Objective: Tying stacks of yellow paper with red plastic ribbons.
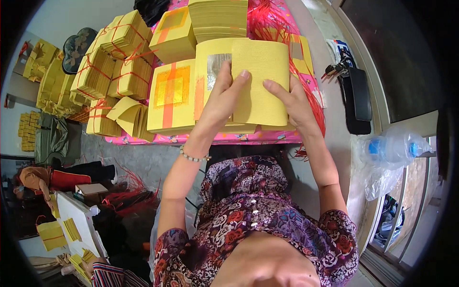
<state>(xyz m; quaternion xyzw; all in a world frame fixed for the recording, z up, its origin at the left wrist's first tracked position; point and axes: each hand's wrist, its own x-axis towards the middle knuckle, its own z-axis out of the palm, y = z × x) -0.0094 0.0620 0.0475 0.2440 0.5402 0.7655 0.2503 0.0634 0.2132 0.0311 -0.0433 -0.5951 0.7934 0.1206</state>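
Note:
Yellow paper sheets (pixel 260 95) are bent over into a curve at the front of the pink-covered table. My right hand (pixel 297 104) grips them at the curved right edge, thumb on top and fingers behind. My left hand (pixel 224 93) presses the left side, its thumb on the folded part and its fingers beside a silver patch (pixel 215 71) on the paper. Whether one sheet or several are in my grip, I cannot tell. Left of my hands lies a stack of yellow paper (pixel 158 117) with an orange and gold square on top.
Yellow bundles tied with red strips (pixel 91 74) are piled at the left. More yellow stacks (pixel 217 24) stand behind. Loose red strips (pixel 313 100) hang along the table's right edge. At lower left, other people sit by a white table (pixel 79 229). A plastic bag with bottles (pixel 389 150) is at right.

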